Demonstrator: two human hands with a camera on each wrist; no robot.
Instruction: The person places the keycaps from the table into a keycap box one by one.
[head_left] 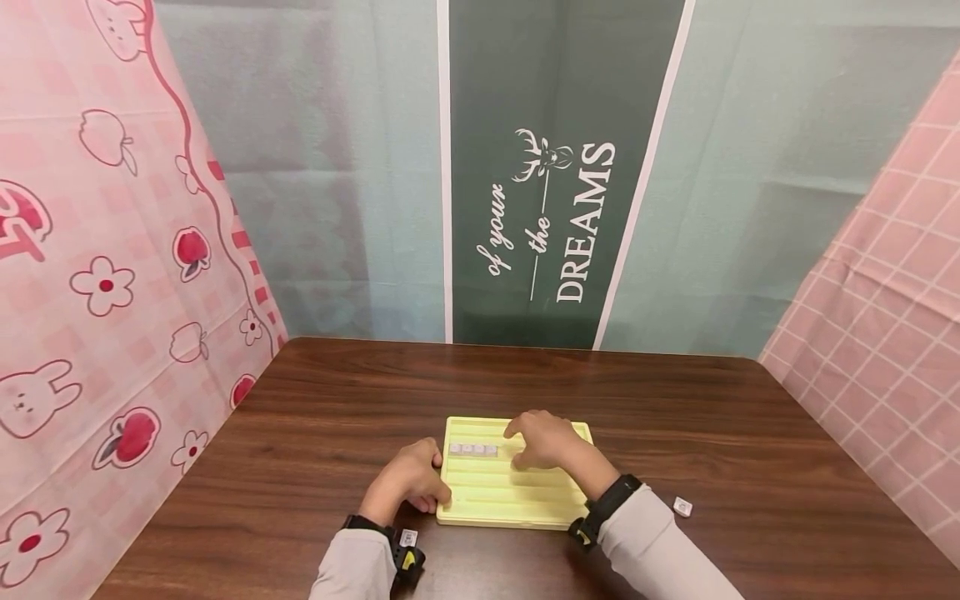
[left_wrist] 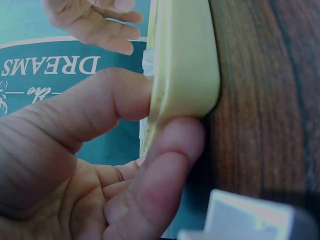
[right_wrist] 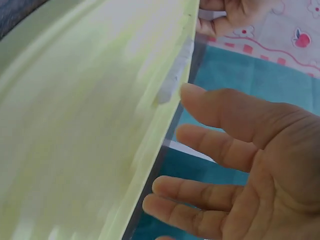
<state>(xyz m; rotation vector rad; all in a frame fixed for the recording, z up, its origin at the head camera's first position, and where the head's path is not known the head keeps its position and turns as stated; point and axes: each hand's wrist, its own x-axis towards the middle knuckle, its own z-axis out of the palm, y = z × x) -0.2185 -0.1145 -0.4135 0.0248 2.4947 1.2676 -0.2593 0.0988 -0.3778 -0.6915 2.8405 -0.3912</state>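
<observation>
A pale yellow ridged tray point(head_left: 510, 510) lies on the table in the head view. My left hand point(head_left: 411, 473) grips its left side, and the left wrist view has thumb and fingers at the tray's corner. Several small white tiles point(head_left: 473, 450) stand side by side in one groove, toward the tray's left end. My right hand point(head_left: 546, 440) is over the upper right part of the tray, just right of that row. In the right wrist view its fingers point(right_wrist: 200, 192) are spread apart and nothing is between them.
One loose white tile point(head_left: 408, 537) lies beside my left wrist, near the tray's front left corner. Another tile point(head_left: 682, 507) is on the brown wooden table point(head_left: 360, 383), right of my right forearm. Patterned cloths point(head_left: 337, 167) hang around the table's back and sides.
</observation>
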